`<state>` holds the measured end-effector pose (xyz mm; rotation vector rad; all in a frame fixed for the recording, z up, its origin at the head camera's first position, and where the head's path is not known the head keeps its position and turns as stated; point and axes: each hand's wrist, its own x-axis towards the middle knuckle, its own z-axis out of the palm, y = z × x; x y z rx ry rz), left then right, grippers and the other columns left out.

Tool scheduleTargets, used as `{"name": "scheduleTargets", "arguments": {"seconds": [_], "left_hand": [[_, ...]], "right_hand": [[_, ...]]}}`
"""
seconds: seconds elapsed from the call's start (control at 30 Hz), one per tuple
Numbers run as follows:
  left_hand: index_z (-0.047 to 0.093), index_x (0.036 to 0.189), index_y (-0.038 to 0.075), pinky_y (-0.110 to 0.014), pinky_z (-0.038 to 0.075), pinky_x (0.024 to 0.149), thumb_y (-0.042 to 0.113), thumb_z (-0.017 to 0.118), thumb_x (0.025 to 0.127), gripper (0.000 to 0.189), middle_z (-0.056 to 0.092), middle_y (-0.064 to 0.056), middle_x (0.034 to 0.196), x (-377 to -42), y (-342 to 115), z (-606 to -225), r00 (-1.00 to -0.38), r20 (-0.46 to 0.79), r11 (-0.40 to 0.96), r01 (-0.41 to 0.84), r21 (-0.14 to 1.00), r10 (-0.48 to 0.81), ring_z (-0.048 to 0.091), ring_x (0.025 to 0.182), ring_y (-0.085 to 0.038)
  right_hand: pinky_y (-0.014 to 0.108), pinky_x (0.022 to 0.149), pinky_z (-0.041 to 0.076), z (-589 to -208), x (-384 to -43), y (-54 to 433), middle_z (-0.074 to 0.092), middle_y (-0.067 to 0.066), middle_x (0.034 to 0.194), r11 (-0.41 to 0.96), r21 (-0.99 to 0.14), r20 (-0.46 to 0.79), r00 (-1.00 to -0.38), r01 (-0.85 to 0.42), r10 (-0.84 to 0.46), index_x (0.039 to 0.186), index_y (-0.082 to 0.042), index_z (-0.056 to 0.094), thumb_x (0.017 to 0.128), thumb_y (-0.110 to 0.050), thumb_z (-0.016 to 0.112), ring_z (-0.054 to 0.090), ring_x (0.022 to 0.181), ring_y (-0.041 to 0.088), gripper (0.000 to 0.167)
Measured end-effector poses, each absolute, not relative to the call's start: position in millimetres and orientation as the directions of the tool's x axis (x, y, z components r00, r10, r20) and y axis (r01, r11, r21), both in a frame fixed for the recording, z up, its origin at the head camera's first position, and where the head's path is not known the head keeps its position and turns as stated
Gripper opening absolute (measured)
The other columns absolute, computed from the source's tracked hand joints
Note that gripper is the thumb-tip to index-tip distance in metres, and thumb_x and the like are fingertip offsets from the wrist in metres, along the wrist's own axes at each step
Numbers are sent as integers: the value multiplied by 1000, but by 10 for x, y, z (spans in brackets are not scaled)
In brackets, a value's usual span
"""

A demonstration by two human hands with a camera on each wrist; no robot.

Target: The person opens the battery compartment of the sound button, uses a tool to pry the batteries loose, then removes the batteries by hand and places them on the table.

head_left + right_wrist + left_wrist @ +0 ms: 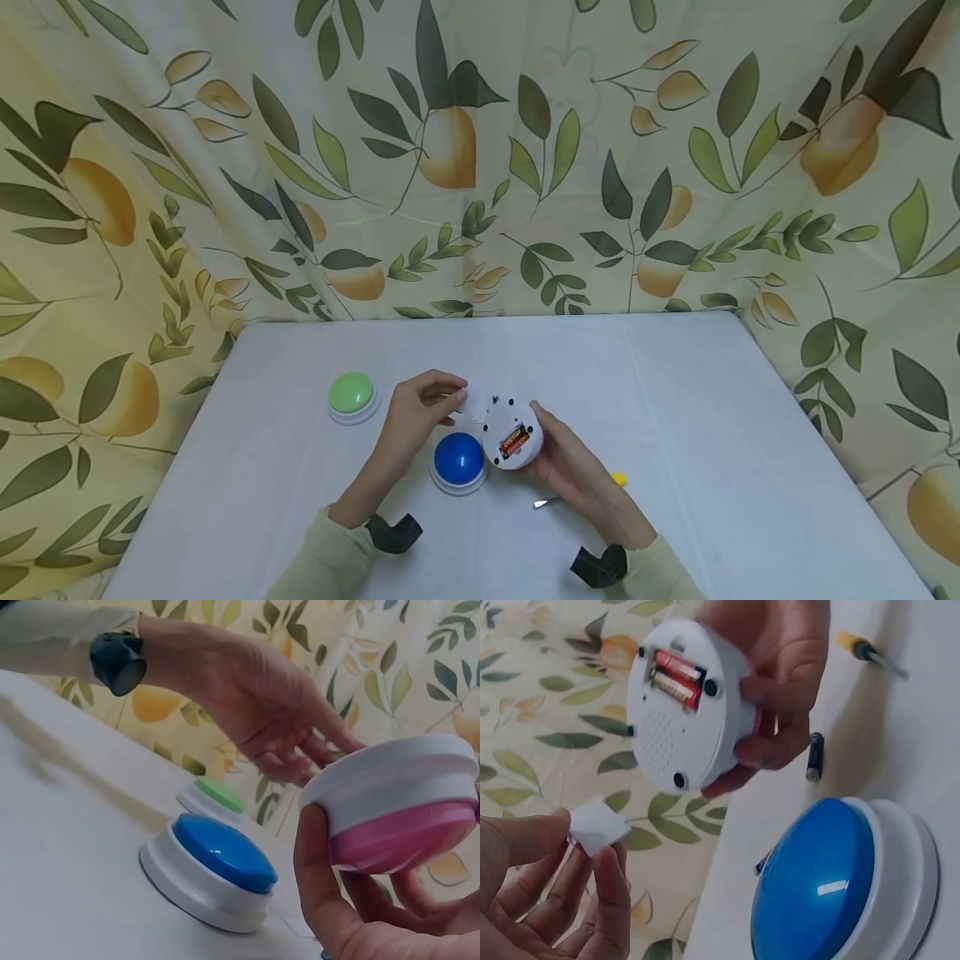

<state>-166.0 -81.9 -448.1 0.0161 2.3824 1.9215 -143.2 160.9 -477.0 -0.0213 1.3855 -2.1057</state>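
My left hand [414,410] pinches a small white battery cover [598,826] between thumb and fingers, a short way left of the push button. In my right hand [570,467] is a round white push button [501,421], gripped around its side with its underside turned up toward me. Its pink dome [409,838] faces down, as the right wrist view shows. Two batteries [679,677] lie in its uncovered compartment, and black feet dot the base. Directly below the hands, a blue push button [459,458] stands on the table.
A green push button [351,393] stands at the left on the white-covered table [712,417]. A screwdriver with a yellow handle [619,479] lies partly under the right forearm. One dark loose battery [815,757] rests near the blue button. A patterned curtain [525,167] hangs behind.
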Motion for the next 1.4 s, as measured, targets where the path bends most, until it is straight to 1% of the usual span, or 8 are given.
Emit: {"name": "scheduleTargets", "arguments": {"seconds": [0.4,0.53,0.7,0.8,0.97,1.13,1.33,1.4], "left_hand": [[75,118,7,-29,64,76,10,74,96,22,69,-15,121,-1888,-1055,-4616,-986,-163,72,-164,984,-25,73,89,-18],[74,118,6,-28,64,75,7,74,96,22,68,-16,122,-1926,-1088,-4671,-983,-175,85,-179,980,-46,73,85,-18],[74,117,3,-32,65,77,4,75,95,22,67,-19,120,-1974,-1127,-4791,-982,-173,107,-180,978,-69,73,79,-17],[74,115,2,-33,65,76,5,75,94,21,69,-20,117,-2013,-1155,-4893,-985,-152,157,-162,974,-77,73,77,-18],[75,110,4,-25,62,67,8,77,93,17,73,-17,106,-2053,-1207,-5045,-989,-125,245,-141,959,-82,72,73,-17],[75,104,6,-22,56,60,12,78,93,13,74,-11,93,-2057,-1224,-5134,-994,-73,368,-96,925,-75,66,69,-16],[76,99,13,-23,52,66,19,81,91,12,76,-2,88,-2028,-1184,-5137,-996,9,594,-48,803,-93,66,77,-14],[75,100,13,-25,51,65,19,81,91,11,76,-3,88,-2023,-1169,-5119,-996,27,642,-33,766,-83,65,76,-14]], "right_hand": [[51,118,45,-4729,-1369,1692,14,20,172,-265,-848,-289,-821,458,-493,168,-13,4,112,-50,35,46,141,25,74],[40,111,52,-4720,-1348,1698,27,16,166,-270,-845,-287,-817,462,-499,168,-10,6,112,-50,36,52,134,19,75],[36,107,55,-4708,-1308,1718,42,4,153,-288,-840,-269,-813,460,-516,168,-9,7,112,-49,36,56,130,17,74],[35,107,55,-4703,-1282,1736,47,0,149,-306,-835,-249,-810,457,-530,167,-13,14,113,-47,35,56,129,16,67],[37,107,55,-4727,-1263,1762,51,-4,143,-331,-824,-228,-805,460,-548,162,-17,24,113,-47,34,58,127,15,59],[39,106,55,-4755,-1245,1786,53,-5,141,-338,-819,-237,-809,464,-538,163,-18,22,113,-48,34,60,126,15,60],[40,109,54,-4773,-1233,1799,53,-8,141,-333,-806,-291,-817,489,-498,168,-18,11,111,-52,38,59,129,15,71],[41,108,54,-4777,-1234,1805,53,-7,141,-335,-806,-294,-821,489,-490,167,-18,14,111,-52,38,59,129,16,70]]}}
